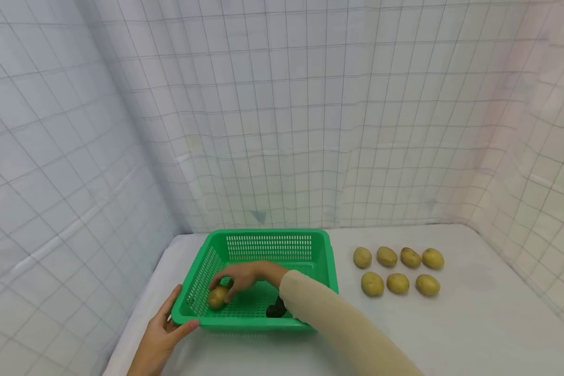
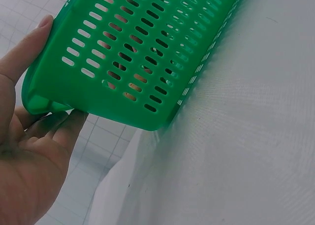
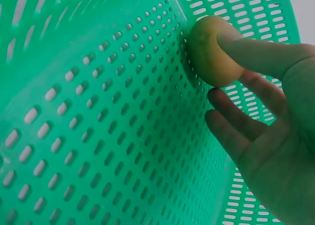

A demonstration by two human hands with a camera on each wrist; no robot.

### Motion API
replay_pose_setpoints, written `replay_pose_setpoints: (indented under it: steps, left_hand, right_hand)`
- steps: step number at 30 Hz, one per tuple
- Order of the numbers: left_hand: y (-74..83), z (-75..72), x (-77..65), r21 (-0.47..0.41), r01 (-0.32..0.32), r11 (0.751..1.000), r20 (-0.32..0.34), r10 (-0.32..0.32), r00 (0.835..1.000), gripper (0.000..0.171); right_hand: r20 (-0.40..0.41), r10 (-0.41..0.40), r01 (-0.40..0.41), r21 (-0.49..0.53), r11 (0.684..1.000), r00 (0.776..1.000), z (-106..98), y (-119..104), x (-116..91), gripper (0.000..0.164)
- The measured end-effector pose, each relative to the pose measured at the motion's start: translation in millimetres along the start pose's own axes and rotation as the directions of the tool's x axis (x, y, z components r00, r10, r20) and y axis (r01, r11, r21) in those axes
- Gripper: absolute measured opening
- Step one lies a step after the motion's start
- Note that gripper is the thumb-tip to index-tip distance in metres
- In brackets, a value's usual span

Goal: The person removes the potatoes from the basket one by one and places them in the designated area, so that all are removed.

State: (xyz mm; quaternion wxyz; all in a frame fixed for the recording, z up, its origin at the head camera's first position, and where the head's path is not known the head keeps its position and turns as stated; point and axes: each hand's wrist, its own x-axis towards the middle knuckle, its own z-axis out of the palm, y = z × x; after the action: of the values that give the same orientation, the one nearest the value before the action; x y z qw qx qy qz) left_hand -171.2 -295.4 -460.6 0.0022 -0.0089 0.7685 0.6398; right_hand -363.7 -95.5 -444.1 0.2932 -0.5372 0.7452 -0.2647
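Observation:
A green plastic basket (image 1: 258, 322) with slotted walls stands on the white table. At its front left corner my left hand (image 1: 157, 334) grips the rim, thumb on the near side and fingers round the outer side; the left wrist view shows the fingers curled under the rim (image 2: 37, 97). My right hand (image 1: 244, 275) reaches down inside the basket and holds a potato (image 1: 218, 297) near the left wall. In the right wrist view the thumb presses on the potato (image 3: 211, 52) and fingers lie behind it, while the other fingers are loosely bent beside it.
Several potatoes (image 1: 398, 283) lie in two rows on the table (image 1: 474, 324) to the right of the basket. White cloth walls with a grid pattern (image 1: 291, 130) enclose the back and sides. A dark object (image 1: 276, 310) shows beneath the right wrist.

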Motion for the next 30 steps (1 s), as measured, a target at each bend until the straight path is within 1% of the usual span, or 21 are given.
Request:
replay_pose_setpoints:
  steps: [3,8,15,18,22,30]
  left_hand:
    - [2.2,1.1,1.6,0.005,0.006,1.000,-0.011,-0.006,1.000,0.093]
    - [2.6,3.3,3.6,0.001,0.008,1.000,-0.005,-0.008,1.000,0.092]
    - [3.0,3.8,3.8,-0.007,0.001,1.000,-0.010,-0.001,1.000,0.092]
    - [3.5,3.5,3.6,-0.015,0.003,1.000,-0.009,-0.003,1.000,0.092]
    - [3.9,2.1,2.9,-0.022,0.007,1.000,-0.010,-0.008,1.000,0.093]
    - [-0.1,1.1,1.5,-0.021,-0.014,1.000,-0.010,0.014,1.000,0.094]
  right_hand:
    - [-0.011,0.008,-0.008,0.012,1.000,1.000,-0.9,1.4,-1.1,0.045]
    - [0.016,0.026,-0.026,0.015,1.000,1.000,-1.2,3.5,-3.9,0.040]
    - [0.062,0.034,-0.032,-0.037,0.999,0.997,-2.3,-1.4,-6.1,0.043]
    - [0.066,0.048,-0.045,-0.055,0.997,0.997,-3.4,-5.2,-8.0,0.039]
    - [0.059,0.057,-0.053,-0.066,0.996,0.997,-6.9,-11.3,-12.5,0.034]
    - [0.003,0.038,-0.038,-0.023,0.999,0.999,-16.1,-15.1,-26.5,0.034]
